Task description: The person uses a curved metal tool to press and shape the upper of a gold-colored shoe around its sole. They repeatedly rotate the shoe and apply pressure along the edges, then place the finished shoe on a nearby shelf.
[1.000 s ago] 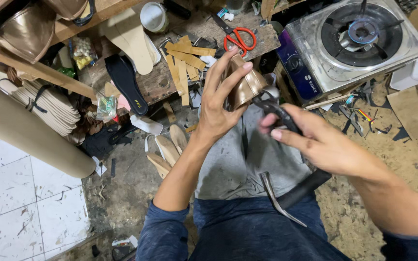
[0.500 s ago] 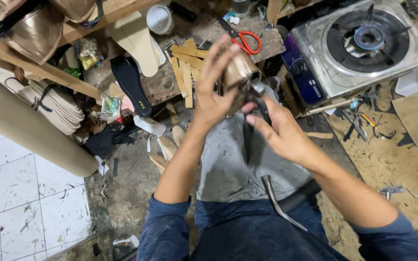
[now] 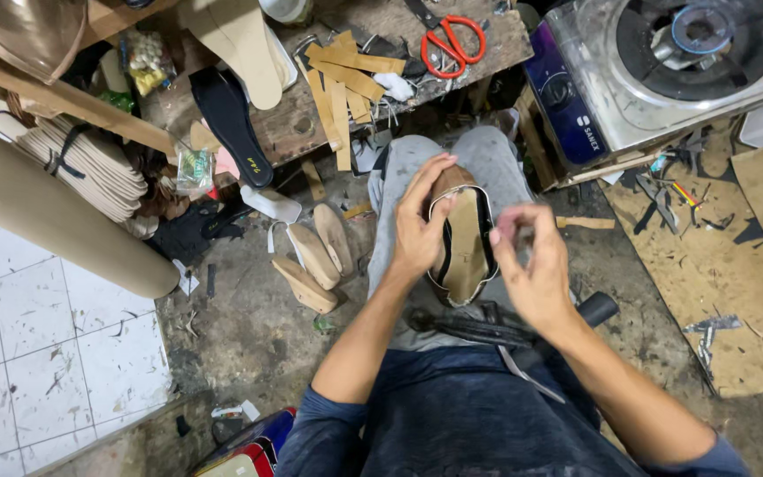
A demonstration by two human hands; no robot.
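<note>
Far left of the left hand: cardboard roll (image 3: pixel 55 221) lying across tiled floor, stack of pale insoles (image 3: pixel 90 168) just above it. Closer in, black insole (image 3: pixel 231 124) on the wooden bench (image 3: pixel 293 132), tan strips (image 3: pixel 342 79) beside it. Below-left of the hand: three wooden heel pieces (image 3: pixel 315 261) on the dirt floor.

Left hand (image 3: pixel 417 230): fingers curled round the left edge of the shoe sole (image 3: pixel 463 243), thumb on top. Sole sits on the lap, tan face up, dark rim, toe end away from the body.

Right hand (image 3: pixel 532 265): just right of the sole, fingertips drawn together as if pinching something small; blurred, can't tell what. Not clearly touching the sole.

Below both hands: dark pliers (image 3: pixel 479 329) lying across the lap.

Above the hands: red scissors (image 3: pixel 452 44) on the bench. Up-right of the right hand: gas stove (image 3: pixel 664 62).
</note>
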